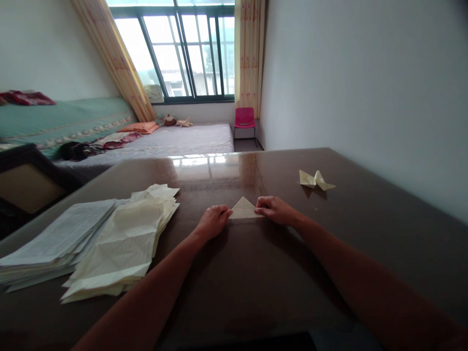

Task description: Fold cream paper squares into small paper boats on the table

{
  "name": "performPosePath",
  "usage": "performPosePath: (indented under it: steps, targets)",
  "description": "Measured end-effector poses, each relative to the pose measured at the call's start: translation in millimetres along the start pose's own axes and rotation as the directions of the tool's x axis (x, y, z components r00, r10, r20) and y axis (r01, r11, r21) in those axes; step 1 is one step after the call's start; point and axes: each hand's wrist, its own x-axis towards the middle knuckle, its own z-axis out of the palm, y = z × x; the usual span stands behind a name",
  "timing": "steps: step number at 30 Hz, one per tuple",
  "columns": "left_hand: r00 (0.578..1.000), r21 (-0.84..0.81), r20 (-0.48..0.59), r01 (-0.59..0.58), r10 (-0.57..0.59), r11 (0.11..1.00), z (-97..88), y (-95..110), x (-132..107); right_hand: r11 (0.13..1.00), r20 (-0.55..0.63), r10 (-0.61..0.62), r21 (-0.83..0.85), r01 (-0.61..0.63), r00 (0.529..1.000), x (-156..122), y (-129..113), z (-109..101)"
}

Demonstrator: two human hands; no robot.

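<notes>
A small triangle of folded paper (243, 209), cream coloured, is held between my two hands just above or on the brown table, with its point facing away from me. My left hand (214, 219) pinches its left corner. At the right corner, the thumb and fingers of my right hand (274, 209) are closed on the same paper. Faint crease lines cross its face. Farther back on the right stands a folded paper figure (316, 180) with two pointed, raised parts.
On the left of the glossy table (226, 282) lie a stack of printed sheets (69, 234) and a pile of creased cream paper (120, 239). A dark chair (32, 180) stands at the left edge. Beyond are a bed (193, 136), a pink chair (244, 118) and a window.
</notes>
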Motion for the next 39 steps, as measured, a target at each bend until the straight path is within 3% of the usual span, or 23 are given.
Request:
performPosePath:
  steps: [3,6,9,12,17,25,28,30,32,35,37,39]
  targets:
    - [1.000,-0.004,-0.020,-0.005,0.005,1.000,3.5,-3.3,2.0,1.000,0.008,0.023,0.012,-0.023,1.000,0.6,3.1,1.3]
    - [0.998,-0.206,-0.029,0.056,-0.064,0.977,7.4,-8.0,3.4,0.988,-0.010,0.066,0.143,-0.064,0.998,1.0,6.2,5.5]
    - [0.995,-0.596,-0.017,0.071,-0.101,0.800,8.2,-9.7,3.0,0.902,0.013,0.139,0.411,-0.132,0.990,0.4,3.7,9.9]
    - [0.999,-0.824,-0.010,0.020,-0.049,0.566,5.5,-6.9,0.8,0.750,0.108,0.188,0.626,-0.214,0.976,-1.5,-3.1,11.3]
    - [0.999,-0.932,0.015,-0.004,0.051,0.363,2.9,-1.6,-3.9,0.543,0.295,0.087,0.787,-0.293,0.952,-6.3,-13.1,12.2]
    - [0.974,-0.958,0.098,0.037,0.205,0.284,4.1,4.7,-9.3,0.449,0.439,-0.058,0.813,-0.370,0.897,-11.2,-24.7,17.4]
    - [0.968,-0.959,0.109,0.043,0.225,0.281,2.9,7.6,-10.3,0.508,0.481,-0.085,0.774,-0.377,0.873,-13.6,-29.1,16.0]
    - [0.962,-0.952,0.129,0.052,0.240,0.302,2.1,9.8,-11.1,0.623,0.500,-0.083,0.701,-0.347,0.862,-14.8,-31.2,15.4]
    - [0.963,-0.944,0.137,0.056,0.233,0.325,1.7,11.4,-11.6,0.770,0.471,-0.026,0.572,-0.283,0.882,-14.9,-32.0,14.7]
    - [0.974,-0.934,0.119,0.045,0.192,0.354,3.1,11.7,-11.1,0.931,0.159,0.038,0.354,-0.093,0.987,-13.0,-31.8,12.5]
    - [0.977,-0.927,0.107,0.031,0.184,0.374,5.4,11.5,-10.5,0.959,-0.037,-0.038,0.281,0.047,0.999,-11.7,-32.3,11.9]
    - [0.972,-0.921,0.104,0.015,0.209,0.388,7.9,11.7,-10.2,0.950,-0.084,-0.109,0.283,0.129,0.990,-11.1,-33.4,13.5]
